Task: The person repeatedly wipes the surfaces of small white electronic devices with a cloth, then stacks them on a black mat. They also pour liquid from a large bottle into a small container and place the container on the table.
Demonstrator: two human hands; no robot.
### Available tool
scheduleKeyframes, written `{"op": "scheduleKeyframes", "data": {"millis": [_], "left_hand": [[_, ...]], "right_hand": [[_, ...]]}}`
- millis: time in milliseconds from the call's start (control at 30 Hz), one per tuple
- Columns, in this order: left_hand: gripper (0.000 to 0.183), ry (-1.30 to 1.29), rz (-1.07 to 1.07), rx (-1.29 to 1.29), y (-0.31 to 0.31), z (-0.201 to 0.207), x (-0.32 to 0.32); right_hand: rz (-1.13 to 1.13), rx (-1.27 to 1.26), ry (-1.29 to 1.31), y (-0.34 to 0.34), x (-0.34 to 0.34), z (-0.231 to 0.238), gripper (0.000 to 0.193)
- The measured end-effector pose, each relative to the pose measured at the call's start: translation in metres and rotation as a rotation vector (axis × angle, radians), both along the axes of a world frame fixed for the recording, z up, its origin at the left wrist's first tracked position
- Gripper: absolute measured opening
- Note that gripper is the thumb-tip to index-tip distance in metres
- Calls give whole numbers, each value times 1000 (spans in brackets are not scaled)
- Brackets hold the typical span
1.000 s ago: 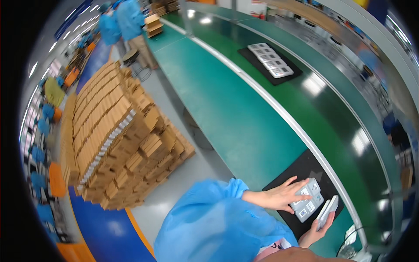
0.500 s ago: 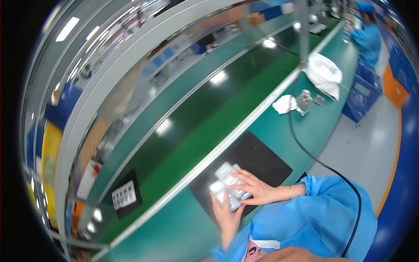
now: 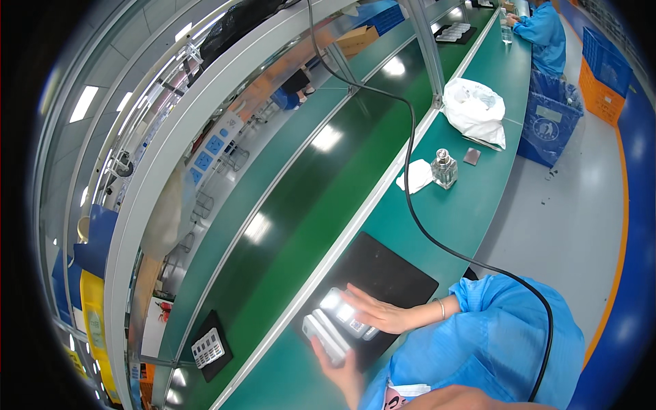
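My left hand [image 3: 339, 372] grips the near end of pale, rounded rectangular cases [image 3: 325, 336], tilted up on edge side by side. Its fingers lie along one side and the thumb along the other. Over another pale case [image 3: 347, 316], which carries a small printed label, lies my right hand [image 3: 381, 313] with its fingers stretched out and close together. That case has a bright glare at its far end. Whether my right thumb touches it is hidden. Both hands work above a black mat [image 3: 396, 273] on the green bench.
A black cable [image 3: 437, 240] hangs across the bench toward my right sleeve. Farther along stand a clear glass bottle [image 3: 444, 169], a white cloth [image 3: 415, 178] and a white bag [image 3: 475, 113]. Left, the green conveyor [image 3: 307, 219] carries a tray of small pieces [image 3: 208, 347]. A co-worker [image 3: 547, 37] sits beyond.
My left hand has tilted some cases up on edge, apart from the labelled one. My right hand has flattened out over the labelled case. The whole view has shifted.
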State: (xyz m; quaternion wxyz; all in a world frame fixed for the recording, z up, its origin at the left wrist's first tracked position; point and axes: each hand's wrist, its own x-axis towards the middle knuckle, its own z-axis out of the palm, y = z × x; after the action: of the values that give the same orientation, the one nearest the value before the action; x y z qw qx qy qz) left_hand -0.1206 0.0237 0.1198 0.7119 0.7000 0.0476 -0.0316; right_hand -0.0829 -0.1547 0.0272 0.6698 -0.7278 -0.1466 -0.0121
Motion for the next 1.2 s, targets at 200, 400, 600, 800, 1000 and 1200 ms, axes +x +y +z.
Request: {"op": "scheduleKeyframes", "data": {"millis": [200,400,600,800,1000,1200], "left_hand": [[99,-444,-164,690,-8,-49,19],[110,-445,-394,707,-12,-39,20],[87,-173,-438,70,20,-59,55],[70,7,-529,17,18,-75,48],[76,-5,-412,-199,16,-72,40],[155,-371,-418,-136,3,-58,52]], "right_hand": [[-4,73,-32,3,0,10,77],[-10,-57,87,-4,9,16,87],[47,-708,42,-45,23,61,82],[-5,-654,39,-34,20,40,97],[-2,-339,80,-13,19,46,122],[4,-388,-371,-16,3,13,143]]}}
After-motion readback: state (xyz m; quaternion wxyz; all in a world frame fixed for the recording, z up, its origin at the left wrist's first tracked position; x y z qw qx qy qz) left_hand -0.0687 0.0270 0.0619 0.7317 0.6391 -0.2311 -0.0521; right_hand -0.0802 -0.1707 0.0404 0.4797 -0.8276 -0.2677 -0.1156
